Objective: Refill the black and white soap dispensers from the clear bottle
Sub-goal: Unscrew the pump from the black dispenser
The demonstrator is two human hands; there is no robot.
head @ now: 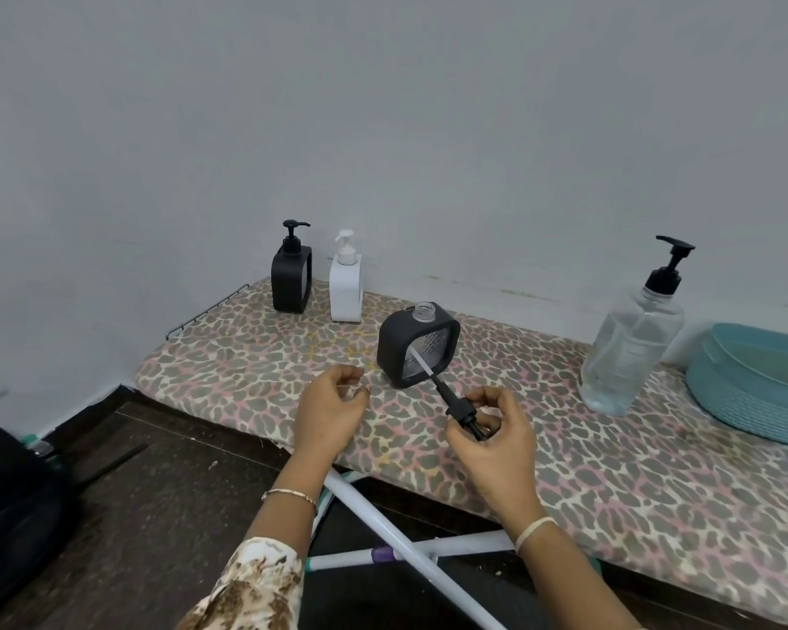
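Three dispensers on the surface (pixel 246 370): black dispenser (pixel 290 279) and white dispenser (pixel 346 288) far left by the wall, both with pumps on. The open dispenser (pixel 417 345) is mid-surface with its threaded neck (pixel 424 311) bare. Clear bottle (pixel 628 352) stands right, just beside a teal basket (pixel 756 388), black cap (pixel 669 266) still on, liquid level hard to read.

Right hand (pixel 497 443) pinches the removed pump (pixel 462 413) at its collar, near the open dispenser. Its tube (pixel 421 361) points far-left across the dispenser's clear window. Left hand (pixel 331 406) hovers just left, fingers loosely curled, holding nothing.

Handling, judged:
- Pump is light and rigid; the tube is thin, bendy and probably wet with soap, so hold it by the collar and lay it down flat.
- Open dispenser looks light and near empty, so it likely tips easily. Steady it by the black frame sides, not the window.
- Clear bottle is the biggest and heaviest item, with smooth walls that are likely slippery and give a bit under squeeze.
- Grip the bottle round mid-body with the whole hand and use the other hand to twist the cap off.
- The neck is narrow, so pour slowly.
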